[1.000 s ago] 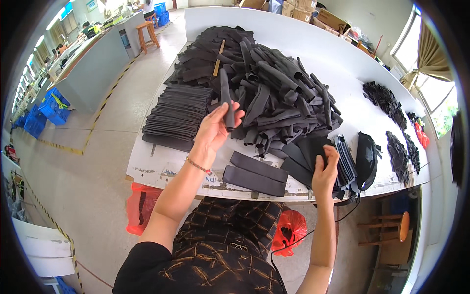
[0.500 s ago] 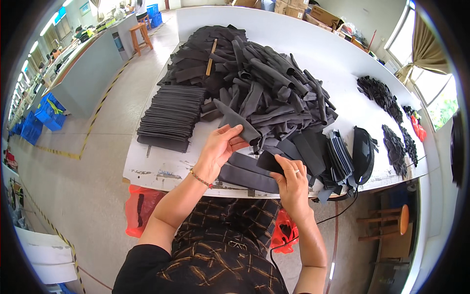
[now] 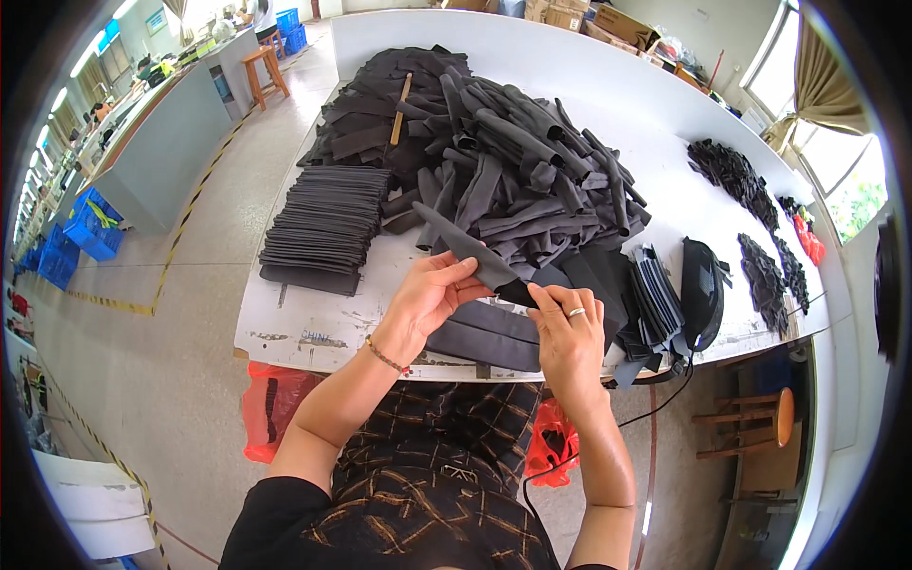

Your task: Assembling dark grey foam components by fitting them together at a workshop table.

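My left hand (image 3: 435, 299) pinches a dark grey fabric sleeve (image 3: 461, 242) near its lower right end, thumb on top. A black flat piece (image 3: 516, 292) meets that end, partly inside or against it; I cannot tell which. My right hand (image 3: 573, 337) is closed on the black piece, thumb and fingers pressed together. Beneath both hands, grey folded strips (image 3: 484, 334) lie along the table's near edge. A large heap of loose grey fabric sleeves (image 3: 532, 161) rises just beyond my hands.
A neat row of folded dark pieces (image 3: 323, 228) stands left on the white table (image 3: 665, 204). Black flat pieces (image 3: 655, 299) and a black pouch (image 3: 701, 294) with a cable sit right. A wooden stick (image 3: 400, 109) lies on the pile. Red bags (image 3: 271, 408) hang below the edge.
My right hand has brought the black piece up to the end of the grey sleeve; before, the two were apart. My left hand has barely shifted, and the sleeve lies straighter.
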{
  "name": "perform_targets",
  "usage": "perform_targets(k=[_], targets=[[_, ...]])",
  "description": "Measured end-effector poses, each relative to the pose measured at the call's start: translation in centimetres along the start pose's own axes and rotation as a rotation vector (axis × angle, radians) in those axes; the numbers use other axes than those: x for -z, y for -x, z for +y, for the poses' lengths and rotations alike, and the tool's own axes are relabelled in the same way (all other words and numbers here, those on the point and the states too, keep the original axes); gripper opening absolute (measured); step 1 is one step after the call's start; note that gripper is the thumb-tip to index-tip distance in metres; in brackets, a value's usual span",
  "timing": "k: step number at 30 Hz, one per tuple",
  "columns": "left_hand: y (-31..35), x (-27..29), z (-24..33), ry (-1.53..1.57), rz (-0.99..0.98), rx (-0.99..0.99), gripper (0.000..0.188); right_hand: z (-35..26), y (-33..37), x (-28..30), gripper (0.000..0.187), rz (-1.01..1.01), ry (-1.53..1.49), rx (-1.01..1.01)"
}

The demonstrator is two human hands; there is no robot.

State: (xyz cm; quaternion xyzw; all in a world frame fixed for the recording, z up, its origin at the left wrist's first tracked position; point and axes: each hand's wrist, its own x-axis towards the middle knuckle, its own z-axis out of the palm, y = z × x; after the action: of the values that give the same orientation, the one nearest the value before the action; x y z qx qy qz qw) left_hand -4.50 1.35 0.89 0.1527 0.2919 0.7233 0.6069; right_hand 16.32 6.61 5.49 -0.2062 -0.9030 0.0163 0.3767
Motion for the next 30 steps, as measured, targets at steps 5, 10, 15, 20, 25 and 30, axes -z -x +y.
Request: perform_targets(k=[5,10,15,20,25,30], targets=[[0.4,0.1,-0.1,0.023,-0.048,0.005,0.027,-0.1,-0.1,0.1,0.041,0.011,0.067,0.018],[1.7,-1.4,-0.9,-0.040,-0.067,-0.124,0.036,-0.5,-0.2,-0.3,0.043,0.045,0.104,0.034],[3.9,-3.5,-1.0,-0.070,-0.099,-0.331,0.046,-1.9,0.0,-1.3,0.049,0.138,0.051,0.034],[2.6,-3.9,-3.1,0.020,-0.226,-0.280,0.024,-3.5,1.0,-4.0,0.042,0.134,-0.198,-0.044],[2.5,-3.0,-2.5,0.008,-0.167,-0.278,0.019,-3.6,0.7,-4.2,0.039,0.065,-0.222,-0.038],[2.3,-2.9,-2.4,-0.020,-0.198,-0.401,0.017,-2.3,2.3,-3.5,0.037,-0.029,-0.201,-0.032]])
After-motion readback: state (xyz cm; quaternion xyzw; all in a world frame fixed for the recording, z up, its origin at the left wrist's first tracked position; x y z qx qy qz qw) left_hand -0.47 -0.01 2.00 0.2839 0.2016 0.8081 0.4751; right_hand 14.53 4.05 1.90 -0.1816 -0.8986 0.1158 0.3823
